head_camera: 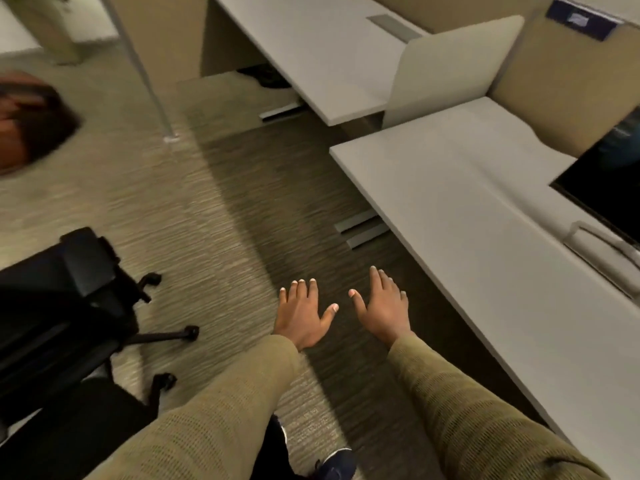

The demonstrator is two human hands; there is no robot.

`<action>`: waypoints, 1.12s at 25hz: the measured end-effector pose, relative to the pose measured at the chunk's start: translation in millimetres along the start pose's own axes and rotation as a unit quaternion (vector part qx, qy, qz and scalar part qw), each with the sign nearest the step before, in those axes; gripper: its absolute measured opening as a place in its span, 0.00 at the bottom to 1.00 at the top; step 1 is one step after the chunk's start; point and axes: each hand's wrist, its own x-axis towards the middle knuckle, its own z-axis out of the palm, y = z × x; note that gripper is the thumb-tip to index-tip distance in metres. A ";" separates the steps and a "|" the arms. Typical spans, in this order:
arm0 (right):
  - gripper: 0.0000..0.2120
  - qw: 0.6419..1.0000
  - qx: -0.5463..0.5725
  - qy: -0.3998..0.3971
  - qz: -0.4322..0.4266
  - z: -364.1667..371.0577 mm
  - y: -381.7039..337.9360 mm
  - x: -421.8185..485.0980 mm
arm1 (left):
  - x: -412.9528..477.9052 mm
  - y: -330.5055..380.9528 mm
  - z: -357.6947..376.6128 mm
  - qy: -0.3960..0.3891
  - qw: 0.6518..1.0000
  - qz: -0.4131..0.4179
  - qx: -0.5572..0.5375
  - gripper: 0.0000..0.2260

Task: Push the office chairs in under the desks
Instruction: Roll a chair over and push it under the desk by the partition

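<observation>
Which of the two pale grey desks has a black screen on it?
The nearer pale grey desk, at right beside the open hands, carries the black screen. The farther pale grey desk shows no screen.

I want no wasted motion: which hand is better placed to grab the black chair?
Left, probably. The left hand is open, empty and nearer the chair, which stands to its left. The right hand, also empty, hangs nearer the desk.

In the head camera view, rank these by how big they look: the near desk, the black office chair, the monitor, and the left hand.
1. near desk
2. black office chair
3. monitor, cut off by the frame edge
4. left hand
</observation>
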 end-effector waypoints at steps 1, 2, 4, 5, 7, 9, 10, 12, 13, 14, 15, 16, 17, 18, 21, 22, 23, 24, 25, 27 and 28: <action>0.37 1.000 -0.007 -0.012 -0.018 5.1 -14.3 2.4 | -6.0 -13.9 -2.2 0.010 1.000 -0.022 -0.003 0.36; 0.37 0.999 -0.013 -0.021 -0.035 9.9 -28.9 5.1 | -10.7 -27.0 -5.3 0.018 0.999 -0.039 -0.007 0.36; 0.36 0.997 -0.017 -0.037 -0.070 20.0 -62.2 10.3 | -17.9 -55.3 -13.6 0.030 0.997 -0.068 -0.018 0.36; 0.36 0.995 -0.018 -0.042 -0.089 25.1 -79.7 12.4 | -20.7 -69.4 -18.8 0.038 0.996 -0.083 -0.021 0.36; 0.35 0.990 -0.025 -0.057 -0.129 35.8 -116.8 18.9 | -25.0 -100.4 -31.7 0.053 0.991 -0.118 -0.024 0.36; 0.35 0.983 -0.039 -0.073 -0.163 45.6 -150.2 29.7 | -25.8 -129.6 -44.4 0.058 0.987 -0.151 -0.024 0.36; 0.35 0.979 -0.050 -0.082 -0.178 50.9 -165.3 35.8 | -25.4 -143.9 -49.8 0.061 0.984 -0.164 -0.023 0.36; 0.34 0.972 -0.070 -0.100 -0.202 63.9 -199.4 50.5 | -23.7 -175.9 -60.3 0.067 0.979 -0.188 -0.033 0.36; 0.33 0.968 -0.079 -0.106 -0.211 70.1 -216.1 58.1 | -22.5 -190.9 -65.7 0.068 0.977 -0.197 -0.039 0.37; 0.32 0.965 -0.087 -0.110 -0.222 76.3 -233.7 65.3 | -21.5 -206.2 -71.9 0.067 0.975 -0.208 -0.041 0.36; 0.31 0.961 -0.095 -0.112 -0.235 82.4 -250.4 71.8 | -20.2 -221.0 -78.1 0.067 0.973 -0.218 -0.040 0.36; 0.30 0.957 -0.100 -0.115 -0.248 89.3 -269.2 78.7 | -18.8 -238.3 -85.3 0.068 0.970 -0.228 -0.039 0.36; 0.30 0.954 -0.099 -0.118 -0.258 95.8 -286.3 84.3 | -17.5 -254.3 -93.0 0.069 0.968 -0.237 -0.039 0.35; 0.30 0.951 -0.095 -0.121 -0.269 101.5 -302.8 88.6 | -17.0 -270.0 -100.7 0.071 0.966 -0.244 -0.039 0.35; 0.28 0.938 -0.071 -0.146 -0.305 115.7 -351.5 96.1 | -22.7 -316.7 -121.2 0.060 0.957 -0.276 -0.059 0.30; 0.27 0.932 -0.065 -0.158 -0.320 119.8 -365.2 96.8 | -28.0 -329.3 -126.5 0.050 0.953 -0.290 -0.068 0.29; 0.26 0.925 -0.063 -0.171 -0.334 123.5 -377.9 97.5 | -34.4 -340.4 -131.3 0.037 0.949 -0.303 -0.077 0.28; 0.25 0.917 -0.066 -0.185 -0.348 127.0 -390.6 99.0 | -40.7 -350.1 -137.0 0.026 0.944 -0.315 -0.092 0.27; 0.24 0.908 -0.072 -0.199 -0.361 129.9 -402.3 100.9 | -46.9 -357.9 -142.9 0.023 0.940 -0.322 -0.112 0.27; 0.21 0.890 -0.089 -0.224 -0.388 137.3 -426.3 102.7 | -60.7 -370.0 -158.7 0.036 0.933 -0.322 -0.158 0.23; 0.19 0.879 -0.095 -0.239 -0.402 140.2 -438.0 101.2 | -68.3 -374.1 -170.2 0.047 0.931 -0.318 -0.173 0.20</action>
